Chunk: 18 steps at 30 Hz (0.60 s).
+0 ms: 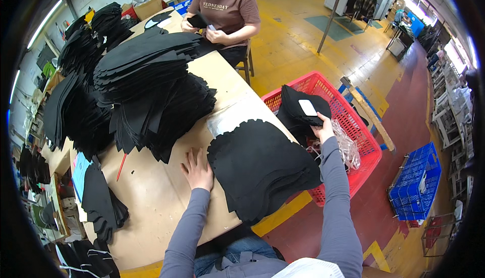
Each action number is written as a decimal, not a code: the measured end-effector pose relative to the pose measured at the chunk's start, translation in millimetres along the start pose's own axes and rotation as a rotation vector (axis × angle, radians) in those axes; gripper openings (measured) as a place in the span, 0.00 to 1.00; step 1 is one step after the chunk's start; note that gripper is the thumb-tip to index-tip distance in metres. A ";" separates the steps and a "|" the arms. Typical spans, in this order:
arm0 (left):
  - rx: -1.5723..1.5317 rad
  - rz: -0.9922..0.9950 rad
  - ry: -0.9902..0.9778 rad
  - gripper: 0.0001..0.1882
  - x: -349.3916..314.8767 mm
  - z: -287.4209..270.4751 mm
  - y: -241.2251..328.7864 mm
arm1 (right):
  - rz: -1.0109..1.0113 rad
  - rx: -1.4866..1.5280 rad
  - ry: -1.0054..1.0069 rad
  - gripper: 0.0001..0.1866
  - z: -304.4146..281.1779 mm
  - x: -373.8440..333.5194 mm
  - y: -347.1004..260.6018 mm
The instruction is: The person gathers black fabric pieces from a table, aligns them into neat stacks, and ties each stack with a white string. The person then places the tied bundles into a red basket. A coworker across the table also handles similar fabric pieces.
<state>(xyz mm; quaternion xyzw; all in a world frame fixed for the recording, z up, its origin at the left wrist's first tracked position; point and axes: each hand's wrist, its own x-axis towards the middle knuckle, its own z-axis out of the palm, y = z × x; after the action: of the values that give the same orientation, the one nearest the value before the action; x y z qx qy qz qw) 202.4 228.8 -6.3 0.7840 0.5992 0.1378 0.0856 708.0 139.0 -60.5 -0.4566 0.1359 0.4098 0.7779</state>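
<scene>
My left hand [198, 170] lies on the tabletop with its fingers spread, beside the scalloped edge of a pile of black cut fabric pieces [260, 161]. That pile fans out in layers at the table's right edge. Over the red basket [371, 152], my right hand [324, 129] grips the near edge of a bundle of black fabric pieces [293, 105]. A white card [307, 107] lies on top of this bundle, close to my fingertips. Clear plastic strips [348, 149] fill part of the basket below my right wrist.
Tall stacks of black fabric [151, 83] cover the table's far left. A red pen [121, 168] and smaller black pieces [101, 202] lie nearer. Across the table, a seated person [230, 20] holds a black piece. A blue crate [417, 184] stands on the floor at right.
</scene>
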 end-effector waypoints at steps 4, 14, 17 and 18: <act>-0.004 -0.013 -0.009 0.28 0.6 0.2 2.1 | -0.099 0.013 -0.095 0.18 9.4 -74.0 -50.7; -1.523 -0.301 -0.028 0.27 -20.6 -29.1 -34.7 | -0.022 -0.249 -0.429 0.15 80.2 -313.2 -79.9; -1.952 -0.274 -0.486 0.40 -69.6 -100.9 -23.3 | 0.129 -0.414 -0.650 0.17 90.3 -337.3 -48.3; -2.053 -0.248 -0.615 0.44 -84.7 -128.5 -25.8 | 0.152 -0.497 -0.751 0.17 110.7 -358.1 -25.0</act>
<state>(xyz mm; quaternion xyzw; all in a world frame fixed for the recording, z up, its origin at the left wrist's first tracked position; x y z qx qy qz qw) 117.1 150.2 98.1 0.2724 0.2255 0.3621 0.8625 484.4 40.0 224.5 -0.4378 -0.2248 0.6231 0.6079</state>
